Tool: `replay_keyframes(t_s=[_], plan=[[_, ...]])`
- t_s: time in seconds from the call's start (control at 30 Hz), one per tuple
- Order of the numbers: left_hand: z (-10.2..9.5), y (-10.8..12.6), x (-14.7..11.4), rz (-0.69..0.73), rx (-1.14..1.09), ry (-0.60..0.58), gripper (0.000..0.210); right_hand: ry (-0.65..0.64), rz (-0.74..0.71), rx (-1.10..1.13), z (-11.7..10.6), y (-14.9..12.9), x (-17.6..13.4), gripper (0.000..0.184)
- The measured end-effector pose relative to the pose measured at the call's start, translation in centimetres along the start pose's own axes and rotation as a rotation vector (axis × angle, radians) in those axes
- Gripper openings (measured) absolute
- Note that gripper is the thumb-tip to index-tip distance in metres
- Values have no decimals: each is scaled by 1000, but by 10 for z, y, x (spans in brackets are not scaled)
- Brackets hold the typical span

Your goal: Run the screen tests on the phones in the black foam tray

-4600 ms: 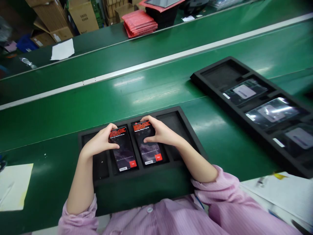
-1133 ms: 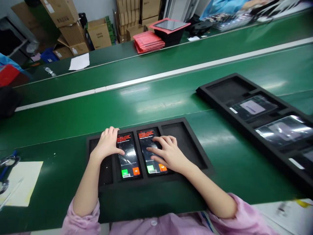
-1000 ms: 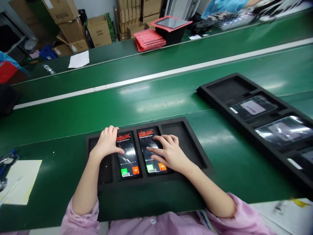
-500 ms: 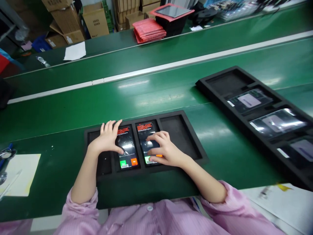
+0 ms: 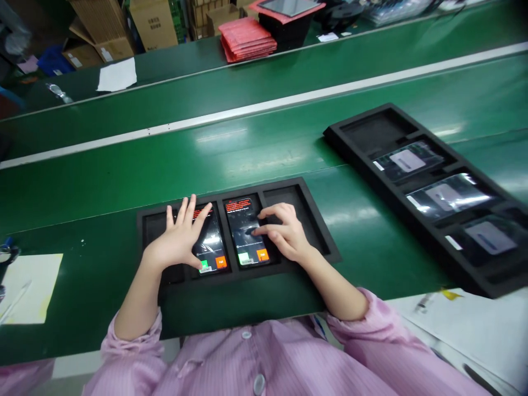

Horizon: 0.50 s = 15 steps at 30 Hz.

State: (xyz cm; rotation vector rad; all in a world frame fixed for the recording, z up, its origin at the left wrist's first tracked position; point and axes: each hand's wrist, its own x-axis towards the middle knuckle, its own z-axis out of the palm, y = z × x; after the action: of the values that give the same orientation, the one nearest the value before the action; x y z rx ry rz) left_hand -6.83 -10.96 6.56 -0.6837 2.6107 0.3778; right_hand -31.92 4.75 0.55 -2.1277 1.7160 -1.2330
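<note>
Two lit smartphones lie face up in the middle slots of a black foam tray point(image 5: 334, 247). Both screens show red text at the top and a green and an orange button at the bottom. Over the left phone point(image 5: 213, 242) my left hand point(image 5: 175, 242) is spread open, its thumb by the green button. My right hand point(image 5: 286, 231) is over the right edge of the right phone point(image 5: 243, 234), index and middle fingers stretched onto or just above the screen; contact is unclear. It holds nothing. The tray's right slot holds no phone; my left hand partly covers the left slot.
A second black foam tray point(image 5: 355, 165) at the right holds several devices in clear wrapping. Yellowish paper point(image 5: 35, 291) with a pen lies at the left. Red pouches point(image 5: 247, 41) and a white sheet point(image 5: 117, 75) lie across the green bench point(image 5: 124, 187), with cardboard boxes point(image 5: 152, 25) behind.
My left thumb has moved down toward the green button, and the left fingers spread wider. My right hand has shifted up and right, uncovering both buttons of the right phone. The view has shifted slightly.
</note>
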Motion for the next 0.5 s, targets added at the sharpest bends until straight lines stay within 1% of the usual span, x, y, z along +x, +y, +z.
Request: replay_keyframes(t_s=[0.07, 0.1, 0.17, 0.3, 0.43, 0.5], plan=[[-2, -8, 0, -43, -29, 21, 143, 26, 53, -23, 1, 3, -1, 62], [-3, -11, 2, -64, -41, 21, 140, 12, 55, -32, 1, 4, -1, 61], [-2, -15, 8, -86, -66, 6, 138, -35, 25, -46, 3, 4, 0, 58], [-1, -17, 17, -70, -102, -24, 136, -137, -56, -41, 4, 1, 1, 52], [1, -18, 20, -48, -128, 13, 141, -216, -131, -12, 5, -2, 2, 46], [3, -19, 21, -39, -131, 42, 144, -234, -153, 2, 6, -3, 2, 45]])
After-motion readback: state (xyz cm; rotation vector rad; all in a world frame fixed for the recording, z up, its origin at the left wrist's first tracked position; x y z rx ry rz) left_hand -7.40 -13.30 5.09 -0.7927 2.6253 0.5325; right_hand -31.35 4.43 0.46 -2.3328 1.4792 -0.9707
